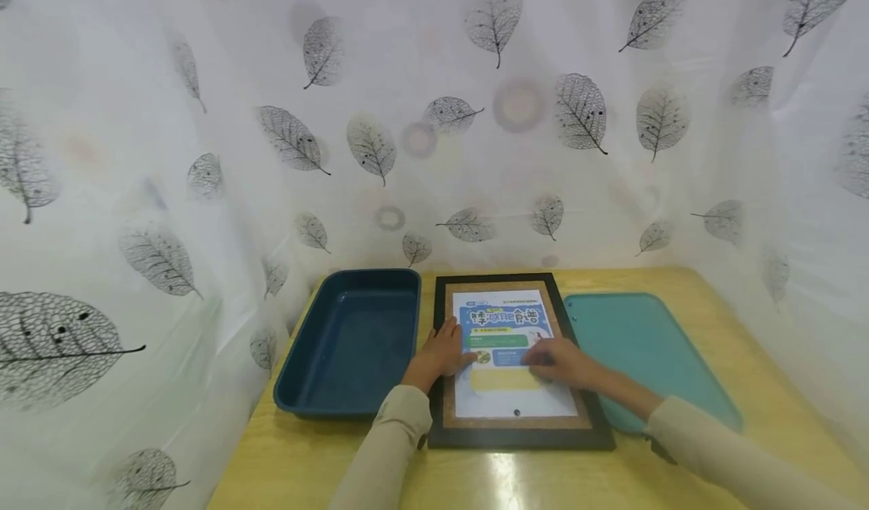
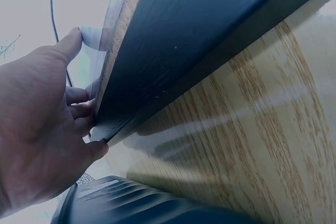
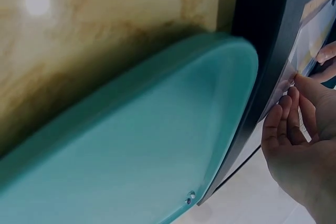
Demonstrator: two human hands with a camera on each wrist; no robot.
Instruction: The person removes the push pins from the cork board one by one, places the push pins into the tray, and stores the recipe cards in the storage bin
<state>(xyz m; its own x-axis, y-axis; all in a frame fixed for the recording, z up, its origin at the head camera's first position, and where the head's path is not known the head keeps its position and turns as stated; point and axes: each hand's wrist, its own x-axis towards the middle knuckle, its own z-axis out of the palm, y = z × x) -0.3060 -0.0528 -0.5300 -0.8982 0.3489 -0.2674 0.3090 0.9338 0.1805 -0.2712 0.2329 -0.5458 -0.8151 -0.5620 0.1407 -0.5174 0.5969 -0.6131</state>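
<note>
A black-framed corkboard lies on the table with a printed sheet over its cork. One pushpin is at the sheet's bottom edge. My left hand rests spread along the sheet's left side, its fingertips on the clear-looking surface beside the frame. Over the sheet's right half, my right hand has curled fingers. Its thumb and index finger pinch what looks like a pushpin close against the sheet, mostly hidden by the fingertips.
To the left stands a deep dark blue tray. A shallow teal tray is on the right, partly under the right forearm, with a couple of small shiny pins at its corner. A leaf-patterned curtain surrounds the wooden table.
</note>
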